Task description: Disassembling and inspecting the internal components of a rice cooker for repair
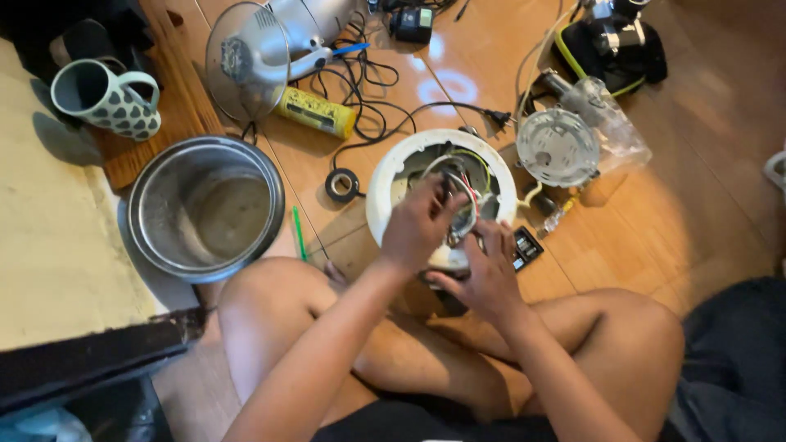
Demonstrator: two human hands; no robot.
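Observation:
A round white appliance shell (391, 182) stands tipped up on the wooden floor in front of my crossed legs, its underside open with coloured wires (467, 173) showing inside. My left hand (419, 225) reaches into the opening, fingers curled among the wires. Below and to the right, my right hand (485, 274) grips the shell's lower rim. What the left fingers pinch is hidden.
A steel inner pot (205, 206) sits at left beside a low table edge (98, 344). A roll of black tape (342, 185), a green stick (299, 233), a yellow can (318, 111), a round white base plate (558, 147), a heart-patterned mug (106, 98) and black cords (368, 90) lie about.

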